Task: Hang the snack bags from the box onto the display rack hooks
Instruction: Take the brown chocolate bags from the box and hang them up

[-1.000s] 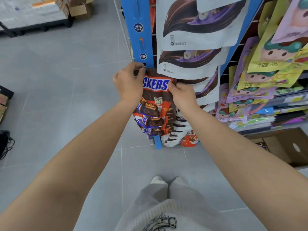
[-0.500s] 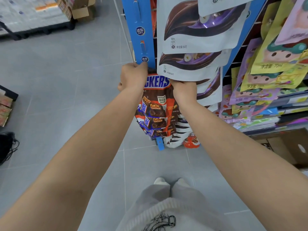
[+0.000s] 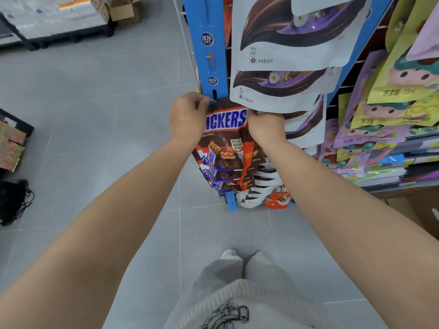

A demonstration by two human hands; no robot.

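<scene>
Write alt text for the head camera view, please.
The left hand and right hand grip the top corners of a brown plastic Snickers snack bag at a blue cardboard hanging strip, beside white-and-purple chocolate pouches.

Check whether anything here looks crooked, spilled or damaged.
Nothing looks spilled or torn. The Snickers bag sits slightly tilted while the left hand and right hand grip its top at the blue hanging strip.

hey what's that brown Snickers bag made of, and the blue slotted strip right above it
Snickers bag: looks like thin plastic film with a glossy printed finish; it wrinkles softly and shows sheen below where the left hand and right hand grip its top.
Blue strip: flat, stiff sheet with punched slots and a smooth, low-sheen face; probably card or thin plastic, which one I can't tell.
</scene>
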